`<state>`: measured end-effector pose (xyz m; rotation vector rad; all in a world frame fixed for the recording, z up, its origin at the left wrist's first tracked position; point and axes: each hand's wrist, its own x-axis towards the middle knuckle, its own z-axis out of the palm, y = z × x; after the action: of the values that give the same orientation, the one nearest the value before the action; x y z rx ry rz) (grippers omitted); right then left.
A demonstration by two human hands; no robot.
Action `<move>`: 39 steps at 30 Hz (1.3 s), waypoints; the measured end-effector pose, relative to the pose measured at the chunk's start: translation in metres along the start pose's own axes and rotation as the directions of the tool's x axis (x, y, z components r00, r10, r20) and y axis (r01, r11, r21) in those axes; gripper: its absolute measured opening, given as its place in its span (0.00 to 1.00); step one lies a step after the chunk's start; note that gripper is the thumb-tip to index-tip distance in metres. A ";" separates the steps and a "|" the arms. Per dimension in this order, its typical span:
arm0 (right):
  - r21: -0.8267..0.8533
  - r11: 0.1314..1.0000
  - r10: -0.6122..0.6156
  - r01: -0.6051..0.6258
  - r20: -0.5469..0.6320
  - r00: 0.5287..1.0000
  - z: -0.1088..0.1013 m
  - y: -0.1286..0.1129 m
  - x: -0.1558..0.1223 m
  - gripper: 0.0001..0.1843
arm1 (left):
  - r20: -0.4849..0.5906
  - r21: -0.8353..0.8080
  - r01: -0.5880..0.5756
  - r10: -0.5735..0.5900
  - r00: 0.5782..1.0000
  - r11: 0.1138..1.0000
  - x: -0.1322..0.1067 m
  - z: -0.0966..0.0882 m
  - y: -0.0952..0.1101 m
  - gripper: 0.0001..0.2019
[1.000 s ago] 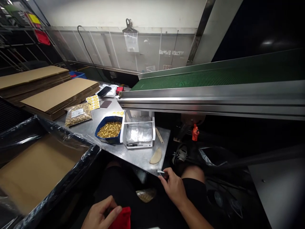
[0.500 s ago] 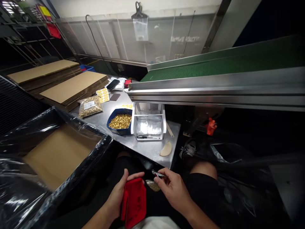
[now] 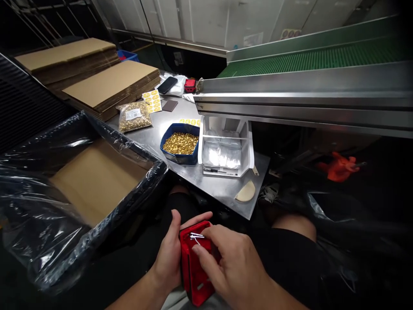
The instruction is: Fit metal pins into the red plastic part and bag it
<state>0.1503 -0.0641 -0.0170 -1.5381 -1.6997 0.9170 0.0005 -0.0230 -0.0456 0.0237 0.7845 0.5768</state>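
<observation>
Head view: both hands work a red case over the lap.
The left hand (image 3: 169,254) wraps the red case (image 3: 193,267), fingers closed round its edge; the right hand (image 3: 230,269) pinches a small metal clip (image 3: 195,236) at the case's top. Just beyond, the steel surface (image 3: 222,193) carries a blue tray (image 3: 180,146) of brass bits and a white box (image 3: 226,148). The thin clip could slip from the pinch and drop into the dark lap.

Blue tray of gold parts (image 3: 180,144), clear bin (image 3: 226,148), flattened cardboard stacks (image 3: 109,84)
</observation>
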 end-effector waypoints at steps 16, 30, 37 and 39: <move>0.108 0.984 0.122 -0.139 0.148 0.981 -0.006 0.007 0.003 0.06 | -0.025 0.103 0.051 -0.048 0.999 0.993 0.003 0.003 -0.001 0.40; -0.341 0.862 -0.373 0.376 0.076 0.925 -0.022 0.023 0.003 0.10 | 0.031 -0.097 0.191 -0.189 0.981 0.977 0.005 0.003 -0.001 0.36; -0.339 0.835 -0.419 0.433 0.116 0.900 -0.019 0.023 0.005 0.13 | 0.281 -0.161 0.236 -0.185 0.942 0.958 0.004 0.014 -0.002 0.33; -0.349 0.825 -0.425 0.444 0.135 0.895 -0.020 0.023 0.006 0.13 | 0.289 -0.172 0.250 -0.194 0.937 0.953 0.004 0.016 -0.004 0.33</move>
<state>0.1790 -0.0555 -0.0256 -1.2610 -2.2377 0.4104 0.0152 -0.0210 -0.0376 -0.1737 0.4507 0.4239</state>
